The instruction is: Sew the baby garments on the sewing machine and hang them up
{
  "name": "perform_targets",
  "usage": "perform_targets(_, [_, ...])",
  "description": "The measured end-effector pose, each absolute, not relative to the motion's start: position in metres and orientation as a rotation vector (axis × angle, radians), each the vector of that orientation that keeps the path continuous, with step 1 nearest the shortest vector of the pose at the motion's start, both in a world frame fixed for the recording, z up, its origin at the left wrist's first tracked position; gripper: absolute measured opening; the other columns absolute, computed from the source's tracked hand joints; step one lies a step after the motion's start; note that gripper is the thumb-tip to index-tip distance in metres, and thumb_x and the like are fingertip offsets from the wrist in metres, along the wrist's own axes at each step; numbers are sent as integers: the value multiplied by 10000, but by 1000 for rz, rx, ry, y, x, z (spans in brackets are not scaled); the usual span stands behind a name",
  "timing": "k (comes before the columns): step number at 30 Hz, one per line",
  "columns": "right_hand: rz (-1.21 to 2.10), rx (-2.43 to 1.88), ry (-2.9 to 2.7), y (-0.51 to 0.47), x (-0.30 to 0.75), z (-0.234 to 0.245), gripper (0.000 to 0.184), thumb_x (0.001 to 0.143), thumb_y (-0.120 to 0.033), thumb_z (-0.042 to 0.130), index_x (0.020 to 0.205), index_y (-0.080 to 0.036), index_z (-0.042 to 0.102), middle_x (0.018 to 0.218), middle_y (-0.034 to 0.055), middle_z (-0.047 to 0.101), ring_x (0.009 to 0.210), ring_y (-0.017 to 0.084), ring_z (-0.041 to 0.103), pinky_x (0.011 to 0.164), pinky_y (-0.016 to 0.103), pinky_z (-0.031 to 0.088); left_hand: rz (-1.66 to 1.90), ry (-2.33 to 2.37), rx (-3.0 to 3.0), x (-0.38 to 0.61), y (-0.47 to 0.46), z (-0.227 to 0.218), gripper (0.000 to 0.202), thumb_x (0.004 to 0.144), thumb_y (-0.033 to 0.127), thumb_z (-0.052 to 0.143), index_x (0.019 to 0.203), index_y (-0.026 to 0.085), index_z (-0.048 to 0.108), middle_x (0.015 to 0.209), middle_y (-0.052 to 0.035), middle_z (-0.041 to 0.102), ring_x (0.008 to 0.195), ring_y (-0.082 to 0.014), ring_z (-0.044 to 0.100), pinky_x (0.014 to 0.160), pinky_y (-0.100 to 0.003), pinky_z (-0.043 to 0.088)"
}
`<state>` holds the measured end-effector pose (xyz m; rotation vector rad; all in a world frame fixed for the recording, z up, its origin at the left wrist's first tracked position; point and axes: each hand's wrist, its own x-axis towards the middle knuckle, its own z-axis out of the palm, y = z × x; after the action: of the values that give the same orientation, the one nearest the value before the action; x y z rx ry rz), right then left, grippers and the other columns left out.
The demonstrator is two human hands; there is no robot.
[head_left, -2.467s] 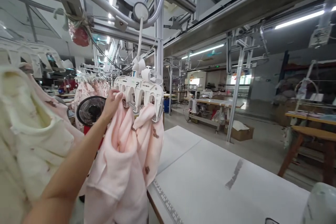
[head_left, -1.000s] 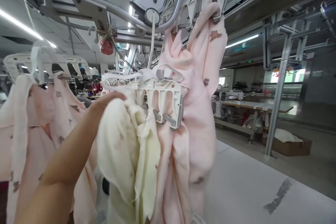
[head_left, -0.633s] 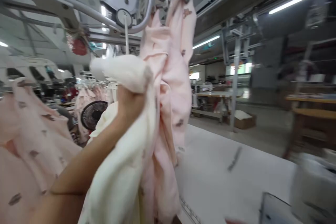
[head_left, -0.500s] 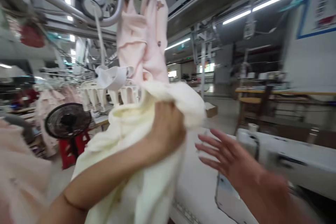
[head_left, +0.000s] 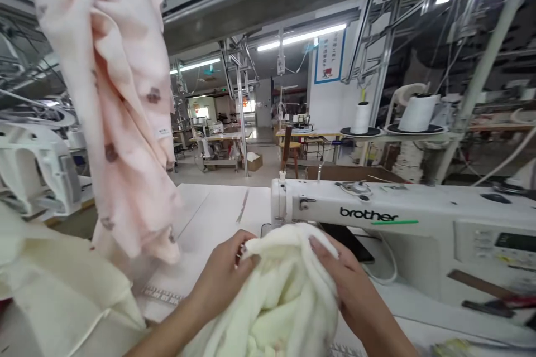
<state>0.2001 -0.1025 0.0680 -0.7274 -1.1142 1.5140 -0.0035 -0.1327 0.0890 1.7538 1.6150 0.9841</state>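
Observation:
I hold a bunched cream fleece garment (head_left: 276,295) low in front of me, over the white work table (head_left: 209,217). My left hand (head_left: 221,276) grips its left side and my right hand (head_left: 341,279) presses on its right side, fingers spread over the fabric. A white sewing machine (head_left: 402,223) stands just behind the garment. A pink fleece garment with small brown prints (head_left: 121,122) hangs from above at the upper left, apart from both hands.
More cream fabric (head_left: 54,284) lies at the lower left. A white plastic hanger clamp (head_left: 37,167) sits at the far left. Two white thread cones (head_left: 414,112) stand on a stand behind the machine. Work tables and metal posts fill the hall beyond.
The cream garment came off the overhead hanger clamp and moved down to the table by the sewing machine. My right hand has come in and now grips it too. My view swung right.

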Motion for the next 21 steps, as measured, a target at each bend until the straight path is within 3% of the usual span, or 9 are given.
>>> perform_targets(2, [1045,-934,-1319,-102,205,60,548,850,-607,533,1145,-145,560,1049,115,597,882,282,572,735,379,473,1169,1597,1703,2,-132,95,236,851,360,442,837,140,526,742,-11,510,688,-122,439,600,-226,340])
perform_targets(5, [86,-987,-1554,-115,204,63,574,922,-553,444,1330,-151,403,1262,147,467,1107,328,464,852,459,428,1355,1411,1690,29,-128,130,196,838,319,437,781,140,494,738,-3,495,695,-117,459,576,-210,349])
perform_targets(7, [-216,-874,-1634,-126,203,79,612,940,-492,464,1397,-124,292,1307,167,420,1167,316,426,908,443,409,1380,1291,1894,60,-123,163,134,827,220,397,782,157,507,723,20,514,654,-99,452,571,-202,344])
perform_targets(8, [-241,-854,-1627,-129,205,89,555,946,-439,479,1379,-131,317,1260,157,463,1119,295,472,885,408,428,1369,1311,2127,75,-121,179,123,813,190,410,710,153,467,646,34,470,593,-85,393,547,-205,293])
perform_targets(10, [-131,-890,-1457,-131,218,107,334,935,-353,511,1230,-199,480,1096,89,561,924,231,566,745,314,471,1251,1344,2460,96,-118,203,126,791,158,465,668,148,441,584,42,432,542,-82,317,511,-231,205])
perform_targets(12, [283,-922,-1320,-128,238,111,222,895,-390,581,1057,-240,556,966,49,594,772,200,581,592,252,466,1042,1314,2594,99,-115,208,123,786,192,556,695,155,482,605,47,467,556,-85,342,510,-235,191])
perform_targets(16, [1390,-889,-1395,-124,262,63,408,833,-557,636,1020,-223,496,838,44,580,670,195,556,522,235,440,660,1126,2195,58,-109,150,183,767,316,648,888,195,581,824,48,587,709,-91,495,595,-192,329])
perform_targets(18, [1504,-928,-1488,-128,252,26,390,889,-569,548,954,-188,501,774,31,559,635,159,512,527,216,388,666,1303,1970,35,-111,103,115,776,276,612,822,171,609,787,30,602,729,-108,517,628,-204,351])
perform_targets(21, [1355,-806,-1804,-136,225,-7,384,967,-520,390,884,-168,519,762,38,562,657,158,500,586,237,383,787,1355,1886,19,-121,51,162,828,225,516,859,191,672,880,2,613,865,-125,557,788,-219,381])
